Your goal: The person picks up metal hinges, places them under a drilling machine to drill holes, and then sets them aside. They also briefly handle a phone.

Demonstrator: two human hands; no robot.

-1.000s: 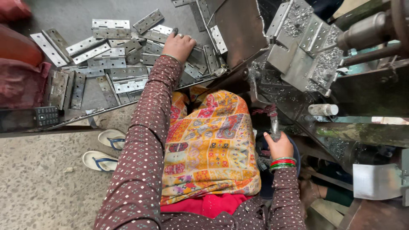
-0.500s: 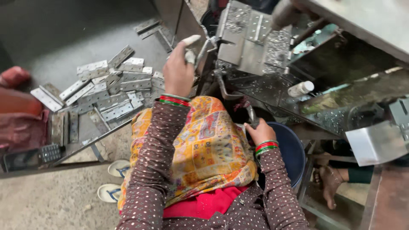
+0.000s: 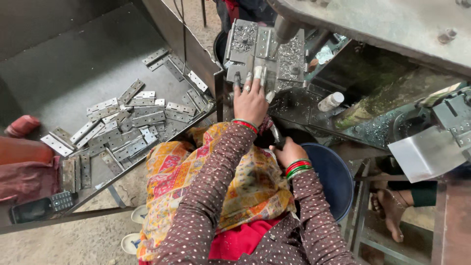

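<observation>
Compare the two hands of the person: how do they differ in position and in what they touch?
The left hand reaches up, fingers spread on the metal fixture of the machine; the right hand stays low by the lap, closed around a dark lever handle. The left hand's fingertips look wrapped; the right hand's are hidden. Both wrists wear red and green bangles.

Grey metal hinge (image 3: 258, 73) flat on machine jig (image 3: 265, 49), seemingly partly hidden under fingertips.

Left hand (image 3: 250, 100) presses hinge (image 3: 259, 73), seemingly.
</observation>
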